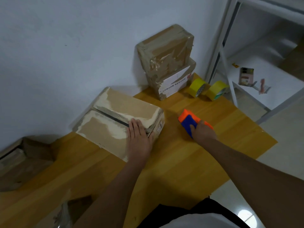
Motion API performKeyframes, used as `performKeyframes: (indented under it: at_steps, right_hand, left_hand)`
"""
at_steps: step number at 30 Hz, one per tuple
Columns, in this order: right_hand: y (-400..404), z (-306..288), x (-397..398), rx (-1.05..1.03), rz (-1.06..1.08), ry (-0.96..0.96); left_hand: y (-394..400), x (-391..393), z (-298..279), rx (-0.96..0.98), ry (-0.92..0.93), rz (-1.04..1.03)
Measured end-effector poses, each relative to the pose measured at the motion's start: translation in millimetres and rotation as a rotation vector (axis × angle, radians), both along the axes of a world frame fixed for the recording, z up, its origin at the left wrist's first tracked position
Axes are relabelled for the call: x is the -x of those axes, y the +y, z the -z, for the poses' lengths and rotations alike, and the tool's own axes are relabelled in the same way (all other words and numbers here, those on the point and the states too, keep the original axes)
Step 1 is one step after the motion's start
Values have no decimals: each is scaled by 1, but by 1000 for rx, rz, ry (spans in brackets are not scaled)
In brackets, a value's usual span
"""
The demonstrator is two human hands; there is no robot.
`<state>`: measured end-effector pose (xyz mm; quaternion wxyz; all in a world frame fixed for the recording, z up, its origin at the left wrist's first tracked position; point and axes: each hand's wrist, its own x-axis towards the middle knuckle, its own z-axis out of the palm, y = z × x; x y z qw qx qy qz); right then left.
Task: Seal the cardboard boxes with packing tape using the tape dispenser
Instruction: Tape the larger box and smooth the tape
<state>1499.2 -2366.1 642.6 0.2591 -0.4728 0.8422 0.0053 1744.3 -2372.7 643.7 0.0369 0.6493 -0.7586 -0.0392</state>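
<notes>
Box (115, 119) lies on the desk (181, 162) against the wall (65, 46), top flaps closed, dark seam gap running along the middle. Left hand (139, 139) rests flat on the near end of the box, fingers straight, over the seam and the corner. Right hand (203, 130) grips the orange-and-blue dispenser (190, 122), fingers curled round it; the dispenser is on or just above the desk, to the right of the box and apart from it. Whether it touches the desk cannot be told. At the back, two taped boxes (166, 61) are stacked against the wall. Just beside them on the right, two yellow tape rolls (208, 89) stand on edge, touching. More cardboard (21, 160) at the left edge, blurred. White shelf (246, 63) at the right holds small items, too blurred to identify.
</notes>
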Motion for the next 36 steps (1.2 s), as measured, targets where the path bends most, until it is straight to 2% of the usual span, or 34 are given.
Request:
performKeyframes:
  at_steps: [3, 5, 7, 8, 10, 12, 13, 15, 22, 25, 28, 32, 36]
  right_hand:
    - [-4, 23, -17, -34, 52, -198]
    - [-4, 29, -20, -30, 15, -218]
    - [-1, 25, -21, 141, -21, -83]
    - [1, 18, -26, 268, 5, -104]
    - [8, -2, -49, 395, -37, -425]
    - [14, -8, -81, 332, -180, -744]
    - [14, -8, -97, 297, -260, -826]
    - [7, -14, -117, 247, -339, -859]
    - [-10, 29, -127, 170, -526, -746]
    - [-18, 30, -119, -22, -605, -689]
    - [-21, 39, -108, -169, -501, -588]
    - [7, 39, -91, 17, -275, -590]
    - [38, 40, -63, 438, -199, -349]
  left_hand:
    - [2, -1, -4, -19, 83, -7]
    - [2, -1, -7, -38, 139, -17]
    - [3, -2, -8, -47, 164, -15]
    - [3, -3, -7, -52, 160, -13]
    - [4, -5, -5, -44, 141, -15]
    - [4, -3, -2, -32, 142, -13]
    - [3, -1, -1, -32, 145, -9]
    - [-1, 2, 0, -13, 136, 9]
    - [-1, 0, -1, 8, 12, 39]
    - [-1, -2, 1, 3, -57, 99]
    - [7, -12, 0, -12, -58, 162]
    - [30, -36, -3, 8, -94, 354]
    - [34, -56, -9, 55, -155, 475]
